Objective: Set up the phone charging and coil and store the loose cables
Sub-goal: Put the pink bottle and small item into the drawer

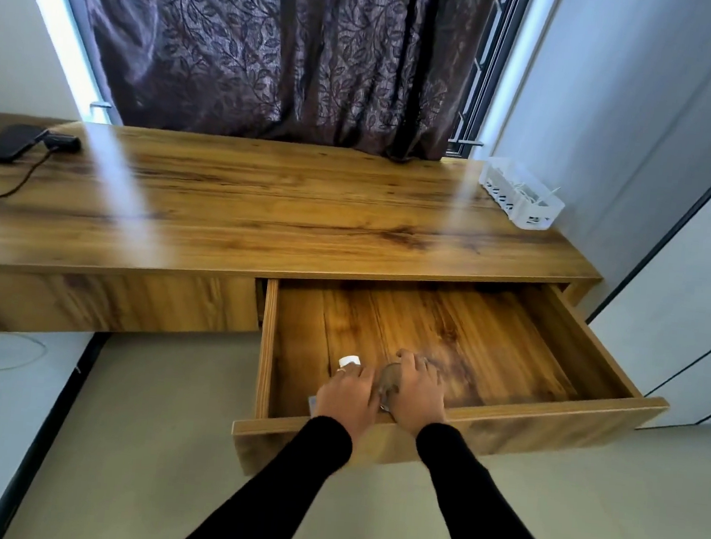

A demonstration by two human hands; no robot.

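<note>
Wooden desk (265, 199) carries the phone (3, 143) at its far left, a cable plugged in — charging looks set up. Coiled cables sit in the white basket (521, 198). Both hands reach into the open drawer (512, 341): left hand (348, 392) by a white adapter (350, 361), right hand (418, 390) curled over a blurred coil (388, 381) — the grip is unclear. Storing seems nearly finished.

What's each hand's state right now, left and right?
Left hand: in the open drawer, fingers curled on a white charger plug.
Right hand: in the drawer, curled over something blurred; grip cannot be told.
</note>
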